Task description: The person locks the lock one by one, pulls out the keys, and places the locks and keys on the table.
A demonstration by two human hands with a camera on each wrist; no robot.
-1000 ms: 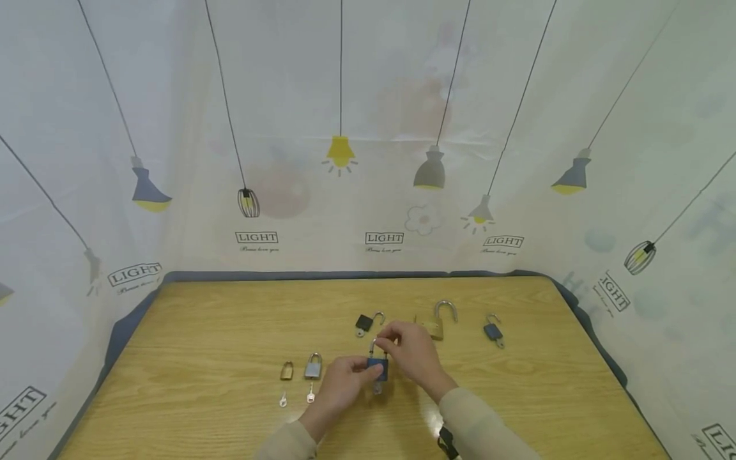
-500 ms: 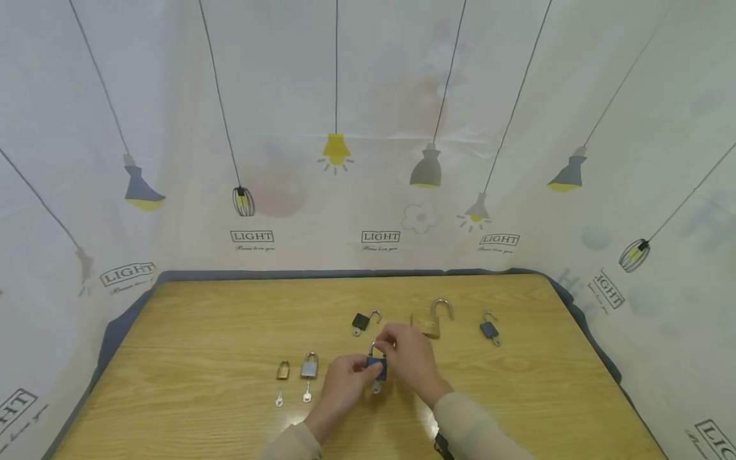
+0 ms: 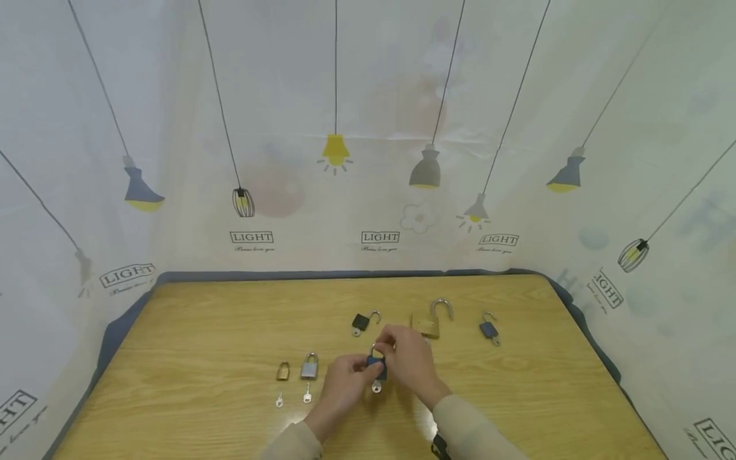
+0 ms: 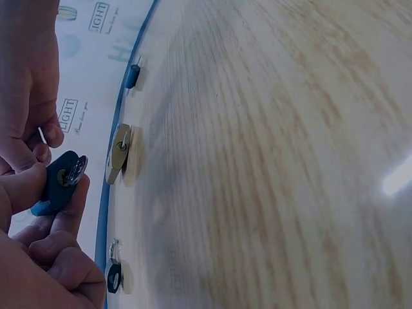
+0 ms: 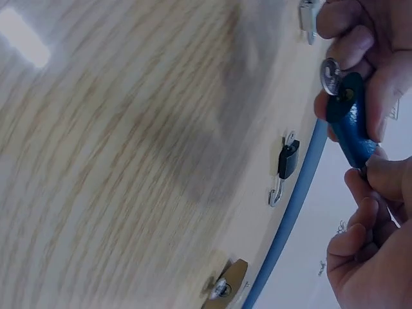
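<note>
A blue padlock (image 3: 379, 373) is held above the table between both hands. My left hand (image 3: 345, 387) grips its body, with the thumb across the front. With thumb and fingers, my right hand (image 3: 409, 359) pinches the metal shackle (image 3: 373, 349), partly covering it. A key (image 5: 330, 76) sticks out of the keyhole at the bottom of the body, as the right wrist view shows. In the left wrist view the same padlock (image 4: 54, 187) lies between thumb and fingers. Whether the shackle is locked in is hidden by the fingers.
Behind the hands lie a black padlock (image 3: 360, 322), a large brass padlock (image 3: 429, 328) and a dark blue padlock (image 3: 489, 329), shackles unlatched. At left are a silver padlock (image 3: 308, 369) and a small brass padlock (image 3: 283, 372), each with a loose key (image 3: 307, 394) in front.
The hands keep their hold on the blue padlock. Its body has tilted slightly, and the key's head now shows brighter and rounder. The head view has shifted a little.
</note>
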